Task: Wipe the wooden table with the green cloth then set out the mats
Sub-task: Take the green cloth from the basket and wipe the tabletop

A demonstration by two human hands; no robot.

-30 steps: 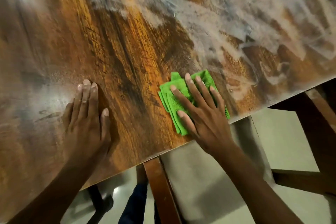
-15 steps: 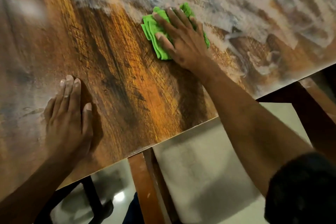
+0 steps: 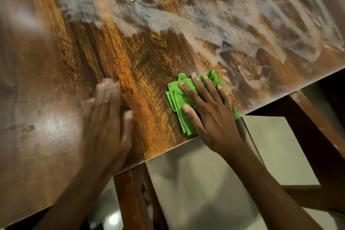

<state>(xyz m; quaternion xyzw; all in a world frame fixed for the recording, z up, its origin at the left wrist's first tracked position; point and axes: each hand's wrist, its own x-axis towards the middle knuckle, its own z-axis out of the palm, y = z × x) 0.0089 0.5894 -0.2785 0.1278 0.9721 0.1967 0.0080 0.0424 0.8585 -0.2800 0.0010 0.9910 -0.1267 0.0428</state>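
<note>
The wooden table [image 3: 130, 58] fills most of the view, with whitish wet smears across its far and right parts. A folded green cloth [image 3: 177, 102] lies near the table's front edge. My right hand [image 3: 209, 114] presses flat on the cloth with straight, spread fingers. My left hand [image 3: 108, 117] rests flat on the bare wood to the left of the cloth, fingers together and blurred. No mats are in view.
Below the table's front edge stands a wooden chair frame [image 3: 128, 198] with a pale seat cushion [image 3: 196, 183]. Another dark wooden chair part [image 3: 313, 136] is at the right. Pale floor [image 3: 270, 136] shows between them.
My right hand has pulled the green cloth back from the far middle of the table to the front edge. My left hand has shifted to the right on the wood.
</note>
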